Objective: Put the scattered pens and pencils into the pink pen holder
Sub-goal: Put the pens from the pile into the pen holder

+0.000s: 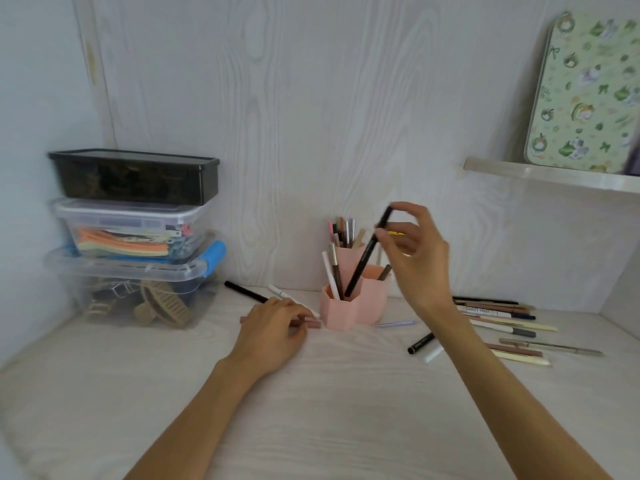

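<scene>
Bare desk (346, 393) in front; stacked boxes (135, 237) block left, seemingly.

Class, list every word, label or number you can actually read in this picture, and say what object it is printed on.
"SWEET MINT": on a white pen lying in the pile right of the pink pen holder.
Pale print on the black pen near the right forearm: too small to read.
Marks on the green patterned tin: pictures, no legible words.

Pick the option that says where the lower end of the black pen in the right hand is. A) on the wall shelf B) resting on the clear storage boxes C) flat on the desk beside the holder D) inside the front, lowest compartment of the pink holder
D. The black pen slants down from the right hand, its lower tip inside the front compartment of the pink pen holder.
</scene>
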